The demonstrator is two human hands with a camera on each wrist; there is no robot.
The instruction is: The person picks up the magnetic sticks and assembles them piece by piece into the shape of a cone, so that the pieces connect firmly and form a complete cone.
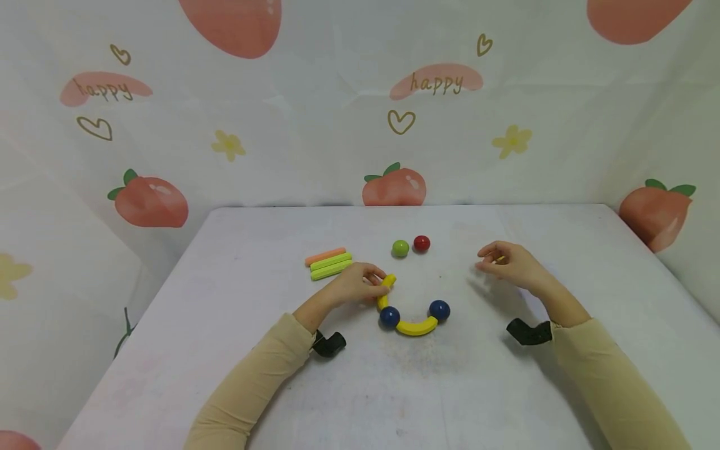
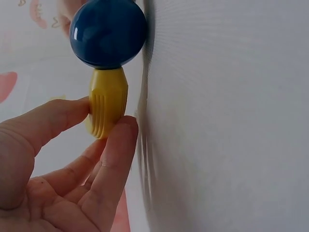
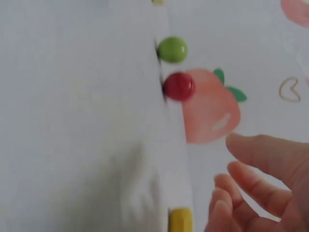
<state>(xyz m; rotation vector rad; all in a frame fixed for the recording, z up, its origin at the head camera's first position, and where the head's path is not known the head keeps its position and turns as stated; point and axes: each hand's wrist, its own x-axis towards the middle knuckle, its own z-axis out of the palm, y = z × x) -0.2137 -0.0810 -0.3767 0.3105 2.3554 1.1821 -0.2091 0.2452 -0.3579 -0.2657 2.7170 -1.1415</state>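
My left hand (image 1: 380,282) pinches the upper end of a yellow curved piece (image 1: 385,292) between thumb and forefinger. That piece meets a blue ball (image 1: 389,316) at its lower end. A second yellow curved piece (image 1: 416,327) runs from this ball to another blue ball (image 1: 439,310). The left wrist view shows the fingertips (image 2: 123,126) on the ribbed yellow piece (image 2: 108,94) under the blue ball (image 2: 108,33). My right hand (image 1: 490,260) hovers above the table, fingers curled round a small yellow piece (image 1: 499,258), whose end (image 3: 180,220) shows beside the fingers (image 3: 227,193).
A green ball (image 1: 400,249) and a red ball (image 1: 422,243) lie side by side behind the chain. One orange stick (image 1: 325,255) and two green sticks (image 1: 331,265) lie at the back left. The white table (image 1: 236,350) is backed by a strawberry-print cloth.
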